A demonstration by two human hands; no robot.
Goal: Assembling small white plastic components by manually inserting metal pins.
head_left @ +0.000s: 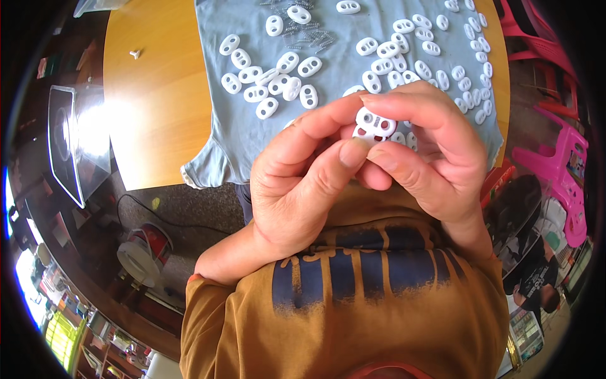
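Left hand point(303, 170) and right hand point(456, 158) curled nearly closed, fingertips pinching white part point(376, 121) between them, above cloth's point(230, 145) near edge. Risk: uneven thumb pressure could tilt it loose, dropping it among similar ovals point(255, 94).

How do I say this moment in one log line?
left hand: pinches white two-hole cord-lock piece | right hand: pinches same piece | things: loose white two-hole ovals, coil springs | rest: light-blue cloth, wooden table
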